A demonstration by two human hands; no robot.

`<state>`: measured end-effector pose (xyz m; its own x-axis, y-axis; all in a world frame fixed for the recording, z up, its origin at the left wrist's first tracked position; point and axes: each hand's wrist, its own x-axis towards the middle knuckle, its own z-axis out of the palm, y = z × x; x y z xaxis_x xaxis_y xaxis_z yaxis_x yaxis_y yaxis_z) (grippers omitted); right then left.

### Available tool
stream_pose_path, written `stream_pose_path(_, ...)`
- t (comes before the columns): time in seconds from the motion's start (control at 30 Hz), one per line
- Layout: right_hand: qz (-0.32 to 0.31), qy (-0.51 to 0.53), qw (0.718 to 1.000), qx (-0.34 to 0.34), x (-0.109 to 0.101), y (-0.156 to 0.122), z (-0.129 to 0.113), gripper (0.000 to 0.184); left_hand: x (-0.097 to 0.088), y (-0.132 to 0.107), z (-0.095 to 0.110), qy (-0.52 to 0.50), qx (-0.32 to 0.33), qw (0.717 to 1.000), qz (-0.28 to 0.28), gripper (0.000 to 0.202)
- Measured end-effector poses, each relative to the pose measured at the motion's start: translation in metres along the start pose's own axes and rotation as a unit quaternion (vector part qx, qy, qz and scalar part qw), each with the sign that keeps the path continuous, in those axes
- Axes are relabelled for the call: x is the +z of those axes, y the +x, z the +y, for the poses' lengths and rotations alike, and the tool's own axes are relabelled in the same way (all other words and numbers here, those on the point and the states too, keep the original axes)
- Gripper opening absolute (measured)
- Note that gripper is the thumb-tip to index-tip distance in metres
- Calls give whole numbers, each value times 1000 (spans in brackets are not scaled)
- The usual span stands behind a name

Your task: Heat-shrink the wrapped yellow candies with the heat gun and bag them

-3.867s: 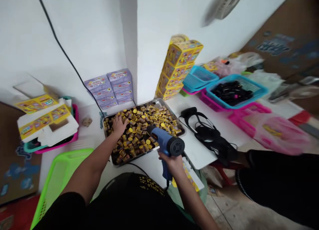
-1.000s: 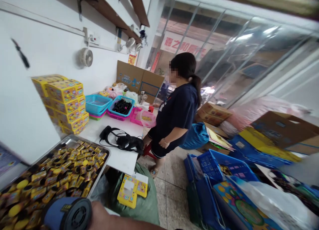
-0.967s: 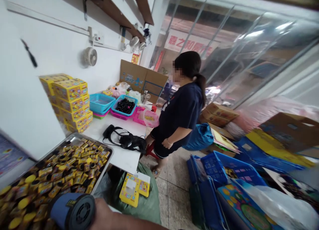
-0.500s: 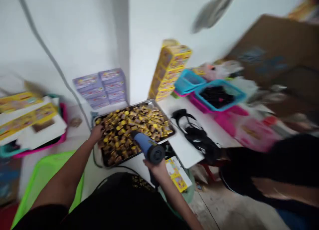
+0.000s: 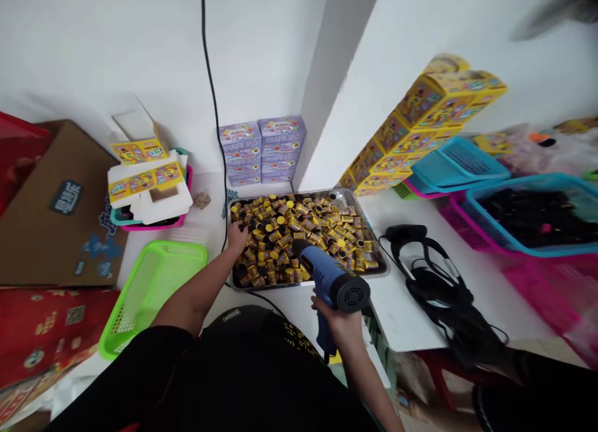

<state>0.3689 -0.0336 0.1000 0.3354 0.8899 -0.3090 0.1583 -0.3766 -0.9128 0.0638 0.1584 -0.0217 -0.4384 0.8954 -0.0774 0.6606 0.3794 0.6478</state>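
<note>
A person's right hand [image 5: 339,325], fingers curled tightly around the grip, holds a blue-and-black plastic heat gun [image 5: 327,275], its barrel angled forward and left over a steel tray [image 5: 380,271] of small yellow-capped cylinders [image 5: 299,239], which the left hand [image 5: 238,237] touches at the tray's near-left corner.

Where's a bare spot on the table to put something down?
Right of the black cables, before the pink crate, there's a bare white patch. A smaller one lies between the green basket and the tray. The tray is crowded: small yellow-and-black containers fill it, the left hand is among them, and the right hand holds a heat gun over them.
</note>
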Motion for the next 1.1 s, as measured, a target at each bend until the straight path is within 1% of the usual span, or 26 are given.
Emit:
stream_pose_path(0.1,-35,0,999,21,11,9,-9,41,-7,7,3,6,-34,999,-21,19)
stream_pose_path(0.17,-40,-1,999,9,20,13,-22,38,-12,11,4,4,-51,998,-41,11)
stream_pose_path(0.23,-58,0,998,5,27,14,-35,35,-18,14,4,-4,-61,996,-58,4)
stream_pose_path(0.3,-72,7,997,13,32,14,-45,34,-23,15,4,-20,-67,996,-60,2)
stream_pose_path(0.33,-72,11,997,16,33,13,-48,34,-25,14,5,-30,-67,996,-55,2)
stream_pose_path(0.4,-60,17,998,19,34,12,-50,36,-27,12,8,-56,-61,996,-46,9)
stream_pose_path(0.47,-46,17,999,21,33,13,-49,38,-24,6,17,-83,-44,994,-49,14)
stream_pose_path(0.57,-35,12,999,19,30,17,-47,39,-10,-7,39,-129,17,988,-83,13)
stream_pose_path(0.63,-24,13,1000,6,27,20,-46,39,1,-16,57,-160,96,975,-120,10)
stream_pose_path(0.7,-8,23,1000,-5,22,23,-45,41,9,-20,70,-181,189,954,-147,11)
stream_pose_path(0.73,4,29,1000,-6,19,24,-44,43,11,-20,74,-185,223,945,-150,14)
stream_pose_path(0.77,16,31,999,-3,15,24,-43,45,12,-18,75,-187,243,941,-146,16)
stream_pose_path(0.8,26,31,999,6,11,24,-42,47,11,-14,74,-183,245,942,-136,19)
stream_pose_path(0.83,34,29,999,15,7,23,-42,48,10,-10,71,-172,232,949,-126,20)
stream_pose_path(0.9,43,30,998,26,-1,21,-40,47,7,-1,60,-131,200,964,-114,16)
stream_pose_path(0.93,46,31,998,30,-4,19,-39,45,6,2,53,-106,195,968,-116,13)
stream_pose_path(1.0,47,32,998,35,-9,15,-37,42,5,1,40,-68,221,963,-136,14)
stream_pose_path(1.07,39,28,998,42,-10,12,-36,40,4,-7,29,-56,266,950,-151,19)
stream_pose_path(1.1,31,31,998,43,-10,11,-35,40,3,-13,25,-54,284,946,-149,21)
